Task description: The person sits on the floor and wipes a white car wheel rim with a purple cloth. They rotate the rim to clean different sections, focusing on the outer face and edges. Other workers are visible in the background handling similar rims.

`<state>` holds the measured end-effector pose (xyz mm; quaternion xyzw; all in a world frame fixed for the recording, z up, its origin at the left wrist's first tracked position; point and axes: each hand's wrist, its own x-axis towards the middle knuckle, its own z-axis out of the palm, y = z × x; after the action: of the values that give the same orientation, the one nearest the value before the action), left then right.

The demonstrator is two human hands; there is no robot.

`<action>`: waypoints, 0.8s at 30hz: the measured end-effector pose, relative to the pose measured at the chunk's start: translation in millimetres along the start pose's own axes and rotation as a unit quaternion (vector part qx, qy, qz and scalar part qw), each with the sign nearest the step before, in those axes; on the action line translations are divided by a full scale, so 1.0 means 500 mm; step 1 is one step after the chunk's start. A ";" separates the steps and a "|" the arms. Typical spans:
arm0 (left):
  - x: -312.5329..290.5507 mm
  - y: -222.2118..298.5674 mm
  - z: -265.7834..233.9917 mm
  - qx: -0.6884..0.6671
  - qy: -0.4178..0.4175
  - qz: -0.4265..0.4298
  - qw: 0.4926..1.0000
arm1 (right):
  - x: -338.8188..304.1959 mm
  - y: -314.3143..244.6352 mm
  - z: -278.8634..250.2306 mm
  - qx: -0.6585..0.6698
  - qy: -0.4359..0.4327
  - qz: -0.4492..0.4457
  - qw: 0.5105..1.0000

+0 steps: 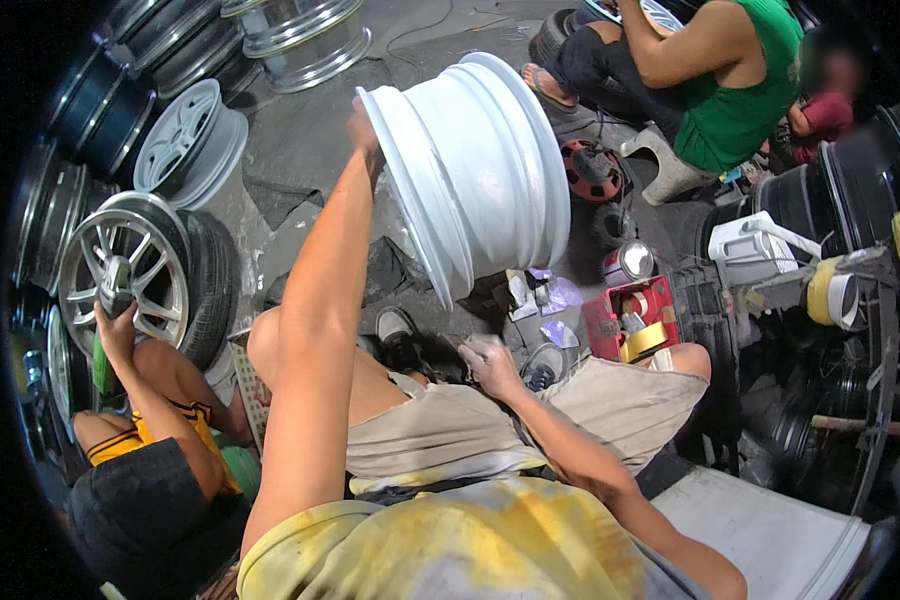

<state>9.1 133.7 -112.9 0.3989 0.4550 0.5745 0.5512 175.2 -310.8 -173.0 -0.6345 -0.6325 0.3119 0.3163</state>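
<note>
One white wheel (475, 175): left hand (366, 134) fingers closed on its edge; right hand (491, 366) fingers bent, their hold unclear.

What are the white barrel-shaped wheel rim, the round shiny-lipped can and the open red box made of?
The wheel rim looks like metal, probably painted: an even white coat covers its ridges. The can seems to be shiny metal, because its lip gleams. The box may be smooth plastic, evenly red, but painted metal is possible.

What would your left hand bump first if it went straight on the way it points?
Probably the white wheel: my left hand is at its edge, though how deep it reaches is unclear.
</note>
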 end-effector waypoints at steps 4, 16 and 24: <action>-0.018 0.075 -0.036 0.189 0.114 -0.024 0.975 | 0.020 0.037 0.011 0.103 0.097 0.090 0.986; -0.439 0.245 -0.002 0.487 -0.235 0.037 0.840 | 0.058 0.073 -0.029 0.179 0.187 0.190 0.947; -0.450 0.242 -0.007 0.632 -0.455 0.027 0.627 | 0.045 0.088 -0.051 0.134 0.121 0.243 0.953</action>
<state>-10.5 -88.1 12.1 0.8721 0.3870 -0.0938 0.2844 222.3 -288.5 -192.8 -0.7541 -0.3686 0.3817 0.3871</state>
